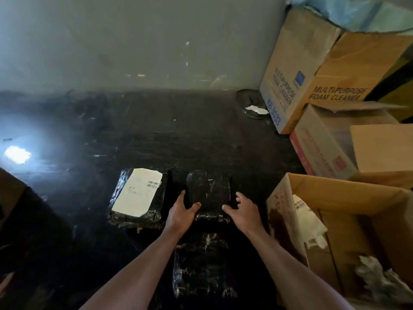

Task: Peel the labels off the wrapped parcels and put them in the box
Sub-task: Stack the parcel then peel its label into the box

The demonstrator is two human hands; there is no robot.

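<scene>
Your view looks down on a dark, glossy surface (156,135) that makes the black parcels hard to separate from it. Glare from a bright light washes out the far left, and a brown shape at the left edge is cut off and unclear.

Your left hand (182,212) and right hand (242,211) sit at either side of the middle parcel (209,193), a black plastic-wrapped packet with no label showing on top. Both hands are open with fingers spread; the left thumb and fingertips touch its near left corner, while the right hand's contact is hard to judge.

Just left of it lies a labelled parcel (138,199), its white label (139,193) covering most of the top; barcodes show, but the print is too small to read. A third black parcel (201,265) lies between your forearms, partly hidden by them.

At right, an open cardboard box (348,193) holds crumpled white labels (309,222); its lower corner is cut off. Behind stand stacked cartons (312,86) printed "MULTIPURPOSE FOAM CLEANER"; a red-printed carton (324,139) below is unreadable.
</scene>
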